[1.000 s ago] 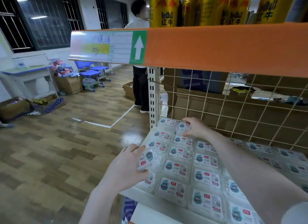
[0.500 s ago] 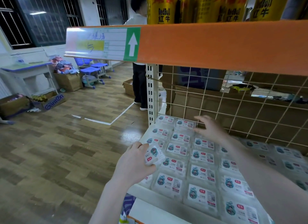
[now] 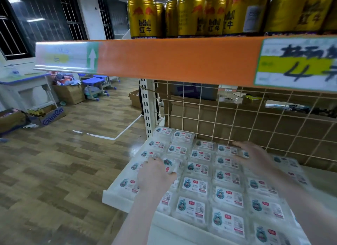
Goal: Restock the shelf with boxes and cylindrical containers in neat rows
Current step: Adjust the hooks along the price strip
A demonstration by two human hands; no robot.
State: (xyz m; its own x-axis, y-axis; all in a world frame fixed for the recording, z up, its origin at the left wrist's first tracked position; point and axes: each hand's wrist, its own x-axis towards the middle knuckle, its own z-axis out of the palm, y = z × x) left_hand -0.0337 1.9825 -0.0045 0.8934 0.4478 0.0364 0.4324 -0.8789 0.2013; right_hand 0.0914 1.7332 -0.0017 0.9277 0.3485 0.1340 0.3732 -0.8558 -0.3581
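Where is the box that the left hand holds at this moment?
In the head view, the box sits in the second column from the left end of the white shelf, among the labelled boxes, under the fingers of the left hand.

Clear plastic boxes [image 3: 195, 185] with white labels, each printed with a teal figure and a small red tag, fill the white shelf [image 3: 116, 195] at lower centre. Above runs an orange shelf edge [image 3: 173, 58] bearing a green strip with a white arrow [image 3: 92, 57]. Gold cans with red lettering [image 3: 141, 16] stand along the top. The floor [image 3: 54, 162] at left is brown wood-block pattern.
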